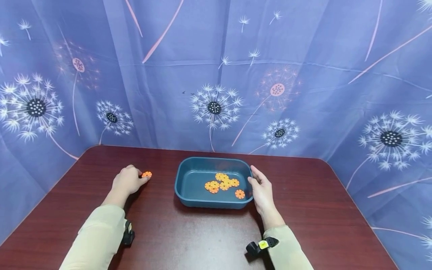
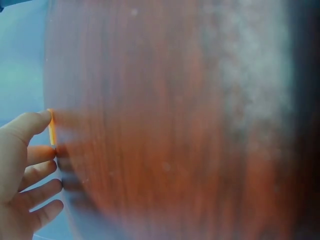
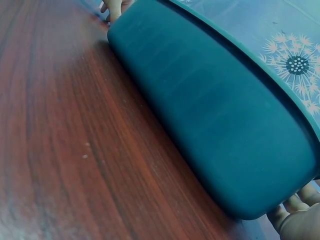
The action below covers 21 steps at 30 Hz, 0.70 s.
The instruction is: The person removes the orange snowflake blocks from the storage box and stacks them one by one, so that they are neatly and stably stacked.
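My left hand (image 1: 127,183) is at the left of the table, and it pinches an orange notched disc (image 1: 146,174) between thumb and forefinger. In the left wrist view the disc (image 2: 52,128) shows edge-on, low at the tabletop, with the other fingers spread below it. A dark teal plastic basin (image 1: 212,204) stands at mid-table. Several yellow and orange notched discs (image 1: 224,185) lie inside it, mostly heaped right of its middle; one orange disc (image 1: 240,194) is apart near the right end. At that end my right hand (image 1: 263,191) holds the rim, its fingers partly hidden in the right wrist view.
The dark red wooden table (image 1: 216,240) has rounded back corners. Behind it and at both sides hangs a blue curtain (image 1: 162,93) with a dandelion print. Each sleeve carries a black wrist camera, the right one (image 1: 261,245) just over the tabletop.
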Each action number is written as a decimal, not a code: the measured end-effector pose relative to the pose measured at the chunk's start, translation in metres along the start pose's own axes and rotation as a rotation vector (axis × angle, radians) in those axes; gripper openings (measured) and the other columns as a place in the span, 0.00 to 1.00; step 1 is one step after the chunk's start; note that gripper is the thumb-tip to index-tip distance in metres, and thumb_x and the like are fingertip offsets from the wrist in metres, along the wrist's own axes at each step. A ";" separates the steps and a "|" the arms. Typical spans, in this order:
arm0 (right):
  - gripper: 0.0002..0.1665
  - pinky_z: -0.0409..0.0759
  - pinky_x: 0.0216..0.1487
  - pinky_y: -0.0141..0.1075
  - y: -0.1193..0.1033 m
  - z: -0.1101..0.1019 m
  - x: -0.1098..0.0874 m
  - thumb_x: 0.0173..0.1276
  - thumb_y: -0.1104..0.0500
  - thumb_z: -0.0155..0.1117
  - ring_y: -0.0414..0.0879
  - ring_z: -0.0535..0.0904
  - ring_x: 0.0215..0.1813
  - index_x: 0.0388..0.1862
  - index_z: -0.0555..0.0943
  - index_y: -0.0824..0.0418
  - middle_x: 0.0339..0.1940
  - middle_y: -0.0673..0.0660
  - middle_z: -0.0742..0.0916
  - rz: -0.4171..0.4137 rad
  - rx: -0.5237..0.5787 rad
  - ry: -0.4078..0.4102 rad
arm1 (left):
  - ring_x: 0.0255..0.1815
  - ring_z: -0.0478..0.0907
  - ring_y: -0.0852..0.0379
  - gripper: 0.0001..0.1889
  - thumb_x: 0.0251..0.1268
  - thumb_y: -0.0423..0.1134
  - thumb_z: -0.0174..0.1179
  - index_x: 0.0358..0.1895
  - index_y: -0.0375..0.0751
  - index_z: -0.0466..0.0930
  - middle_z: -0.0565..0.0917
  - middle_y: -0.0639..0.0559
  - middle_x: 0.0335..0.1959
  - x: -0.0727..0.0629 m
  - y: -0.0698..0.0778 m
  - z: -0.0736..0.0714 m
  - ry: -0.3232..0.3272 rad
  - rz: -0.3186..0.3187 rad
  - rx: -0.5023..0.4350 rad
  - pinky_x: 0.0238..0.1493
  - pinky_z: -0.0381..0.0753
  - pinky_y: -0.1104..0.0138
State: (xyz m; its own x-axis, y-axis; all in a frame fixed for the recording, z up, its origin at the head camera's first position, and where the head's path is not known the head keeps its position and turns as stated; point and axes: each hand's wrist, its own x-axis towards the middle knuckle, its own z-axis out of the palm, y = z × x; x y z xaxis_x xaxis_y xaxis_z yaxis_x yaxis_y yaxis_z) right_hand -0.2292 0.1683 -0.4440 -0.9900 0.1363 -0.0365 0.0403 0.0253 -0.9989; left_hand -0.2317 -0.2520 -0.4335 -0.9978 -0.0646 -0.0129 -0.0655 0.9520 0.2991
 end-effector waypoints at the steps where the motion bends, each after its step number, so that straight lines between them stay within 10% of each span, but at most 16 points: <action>1: 0.29 0.64 0.67 0.45 0.000 0.000 0.000 0.70 0.65 0.50 0.49 0.62 0.71 0.70 0.65 0.58 0.71 0.59 0.69 -0.004 0.001 0.000 | 0.44 0.77 0.37 0.25 0.61 0.51 0.60 0.47 0.28 0.80 0.76 0.33 0.46 -0.001 0.000 -0.001 0.000 0.001 -0.005 0.44 0.76 0.46; 21: 0.29 0.63 0.69 0.48 0.001 -0.001 -0.001 0.70 0.65 0.50 0.51 0.62 0.72 0.70 0.65 0.58 0.71 0.60 0.69 -0.025 -0.005 -0.002 | 0.60 0.69 0.33 0.29 0.63 0.51 0.57 0.59 0.32 0.73 0.72 0.30 0.59 -0.009 0.016 -0.018 0.137 0.124 -0.181 0.56 0.70 0.41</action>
State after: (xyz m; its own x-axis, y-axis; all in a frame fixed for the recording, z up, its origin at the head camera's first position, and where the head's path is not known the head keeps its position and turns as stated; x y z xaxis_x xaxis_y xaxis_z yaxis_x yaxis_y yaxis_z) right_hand -0.2281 0.1689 -0.4448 -0.9910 0.1336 -0.0116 0.0162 0.0332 -0.9993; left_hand -0.2236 -0.2413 -0.4112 -0.9871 -0.0020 0.1602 0.0722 0.8868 0.4565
